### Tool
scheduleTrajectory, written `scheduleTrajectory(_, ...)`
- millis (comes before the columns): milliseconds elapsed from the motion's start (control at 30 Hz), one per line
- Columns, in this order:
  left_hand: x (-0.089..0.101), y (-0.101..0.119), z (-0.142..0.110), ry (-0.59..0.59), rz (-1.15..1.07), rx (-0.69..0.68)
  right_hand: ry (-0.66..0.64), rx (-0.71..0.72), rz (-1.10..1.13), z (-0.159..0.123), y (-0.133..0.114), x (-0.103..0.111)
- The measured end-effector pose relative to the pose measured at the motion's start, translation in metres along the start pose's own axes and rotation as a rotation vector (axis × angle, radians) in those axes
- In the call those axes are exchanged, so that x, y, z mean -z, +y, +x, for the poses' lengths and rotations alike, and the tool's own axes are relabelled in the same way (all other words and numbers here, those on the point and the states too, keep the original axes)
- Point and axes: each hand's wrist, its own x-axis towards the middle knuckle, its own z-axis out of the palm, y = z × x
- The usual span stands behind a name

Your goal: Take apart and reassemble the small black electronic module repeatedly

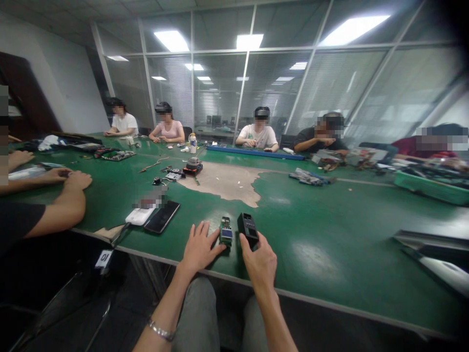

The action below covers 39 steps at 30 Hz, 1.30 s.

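Right at the near edge of the green workbench [311, 288], the left hand [200, 248] is open, fingers spread, palm down on the surface, with a metal bracelet [161, 331] on that wrist. Its thumb sits just beside a small circuit board [226, 231], which stands between the two hands with a blue-lit patch on top. Over on the other side, the right hand [258, 265] is half curled, fingertips up at the near end of a black plastic box [248, 230]. Is it gripping? Can't tell from here! The board and box sit just beside each other, close to the near edge.

Further left along that edge lie a black phone [161, 216] and a white power bank [138, 216], touching each other. Toward the middle, a tan mat [223, 183] covers part of the bench, with small gadgets [192, 166] at its left end. A co-worker's hands [76, 180] rest on the bench at the left edge, more people line the far edge, and a green tray [432, 188] sits at the right edge.
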Motion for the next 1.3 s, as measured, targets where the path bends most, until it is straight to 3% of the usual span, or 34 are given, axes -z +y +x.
scheduleTrajectory(233,0.002,0.001,-0.002,0.014,0.010,-0.007,-0.046,0.069,-0.016,0.006,-0.048,-0.009)
scheduleTrajectory(567,-0.003,-0.001,0.002,-0.025,0.055,-0.018,-0.089,0.039,-0.123,0.006,-0.066,-0.012)
scheduleTrajectory(1300,-0.003,-0.002,0.000,-0.041,0.063,-0.006,-0.135,0.086,-0.230,-0.027,-0.034,-0.034)
